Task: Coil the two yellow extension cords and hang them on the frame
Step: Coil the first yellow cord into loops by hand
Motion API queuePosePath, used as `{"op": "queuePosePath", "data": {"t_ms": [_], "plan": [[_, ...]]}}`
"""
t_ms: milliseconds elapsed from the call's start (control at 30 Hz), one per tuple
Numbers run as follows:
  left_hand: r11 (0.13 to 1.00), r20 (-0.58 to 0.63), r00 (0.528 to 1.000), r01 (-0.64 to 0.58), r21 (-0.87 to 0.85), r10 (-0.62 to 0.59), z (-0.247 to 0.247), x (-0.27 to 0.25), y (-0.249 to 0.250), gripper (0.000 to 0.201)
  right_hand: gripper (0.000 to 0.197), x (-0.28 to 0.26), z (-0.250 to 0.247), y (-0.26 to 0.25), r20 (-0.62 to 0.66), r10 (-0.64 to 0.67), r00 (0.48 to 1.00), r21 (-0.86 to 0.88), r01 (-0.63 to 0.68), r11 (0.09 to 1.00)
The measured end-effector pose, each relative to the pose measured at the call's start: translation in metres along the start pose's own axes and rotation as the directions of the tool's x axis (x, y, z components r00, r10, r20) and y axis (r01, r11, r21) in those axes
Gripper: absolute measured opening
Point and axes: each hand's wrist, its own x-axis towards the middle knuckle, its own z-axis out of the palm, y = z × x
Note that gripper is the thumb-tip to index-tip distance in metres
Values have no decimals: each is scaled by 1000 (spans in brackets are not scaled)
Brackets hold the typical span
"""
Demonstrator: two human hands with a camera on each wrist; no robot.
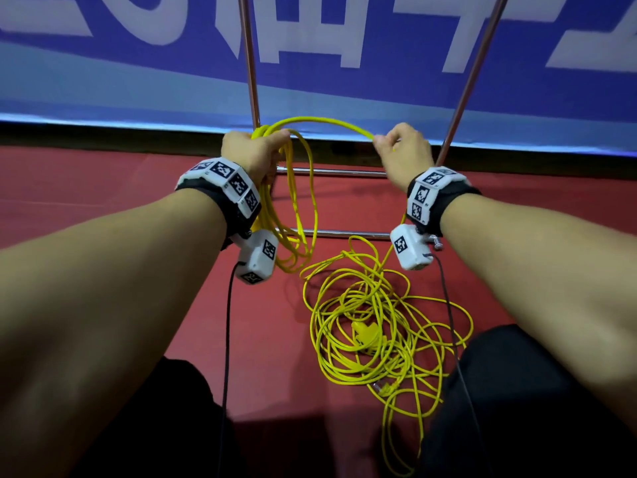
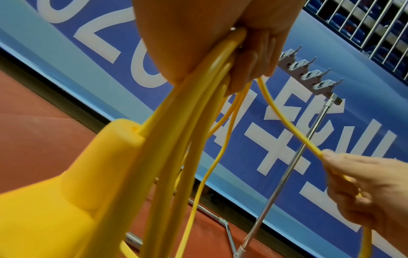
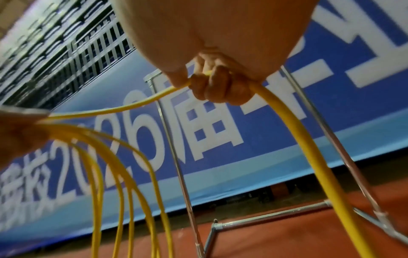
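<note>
Your left hand [image 1: 253,154] is closed round a bundle of coils [image 1: 293,215] of yellow cord, several loops gathered in the fist and hanging down in front of the frame [image 1: 465,88]. In the left wrist view a yellow socket block [image 2: 66,183] hangs just below that fist among the loops. From the bundle one strand arcs across to your right hand [image 1: 401,151], whose fingers [image 3: 218,87] are curled tight round the single cord [image 3: 309,148]; past that grip it drops toward the floor. The rest lies as a loose tangle [image 1: 379,326] on the red floor [image 1: 103,201] between your knees, with a yellow plug [image 1: 365,331] showing in the middle of it; you cannot tell from these views where one cord ends and the other begins. The frame stands just behind both hands, its two uprights rising against the blue banner [image 1: 103,81], its base bars on the floor, and a row of hooks [image 2: 309,75] along its top bar.
</note>
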Motion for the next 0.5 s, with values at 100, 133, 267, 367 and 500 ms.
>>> {"op": "queuePosePath", "data": {"t_ms": [100,133,267,367,500], "plan": [[999,-81,997,3,-42,-6,5,-3,6,40,27,-8,16,-4,151,-87,985,-139,108,984],[998,-113,993,12,-55,-18,6,-3,9,42,30,-9,20,-5,194,-103,975,-163,136,977],[972,-147,980,102,-213,-136,10,1,15,36,27,-17,25,-15,224,-122,967,-166,161,973],[969,-117,984,106,-225,-135,9,0,12,32,21,-19,22,-16,217,-126,968,-149,161,976],[993,-143,987,53,-103,-68,3,1,6,34,16,-22,22,-16,266,-183,946,-155,230,961]]}}
